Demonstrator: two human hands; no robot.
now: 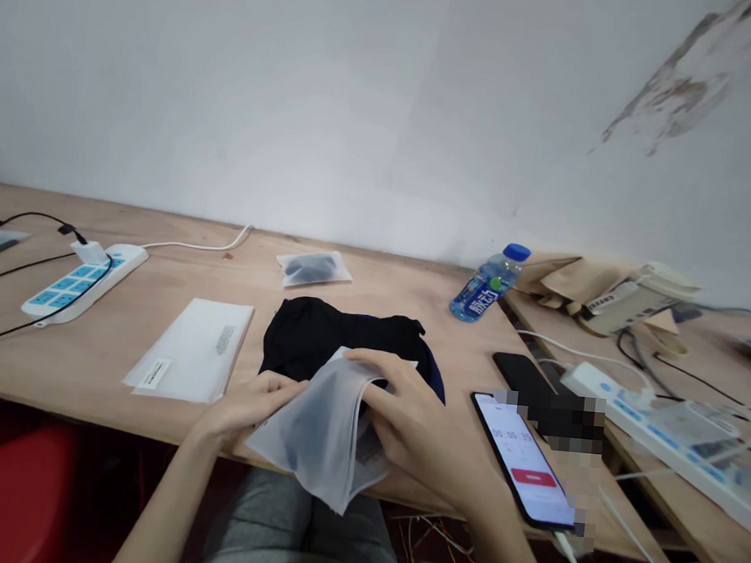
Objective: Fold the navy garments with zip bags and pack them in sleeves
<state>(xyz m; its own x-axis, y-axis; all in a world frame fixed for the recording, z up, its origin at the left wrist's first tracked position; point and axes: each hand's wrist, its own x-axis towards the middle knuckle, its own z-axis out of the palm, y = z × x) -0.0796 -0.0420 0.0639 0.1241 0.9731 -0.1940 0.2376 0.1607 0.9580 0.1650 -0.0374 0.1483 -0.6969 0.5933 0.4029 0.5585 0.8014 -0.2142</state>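
Observation:
My left hand and my right hand both grip a frosted plastic bag at the near edge of the wooden table. The left hand pinches the bag's left edge. My right hand's fingers reach into the bag's opening on the right side. Something dark shows faintly through the bag. Just behind the bag lies a folded black garment.
A stack of empty frosted bags lies to the left, a white power strip beyond it. A filled bag sits at the back. A lit phone, a dark phone and a water bottle lie on the right. A red stool stands low on the left.

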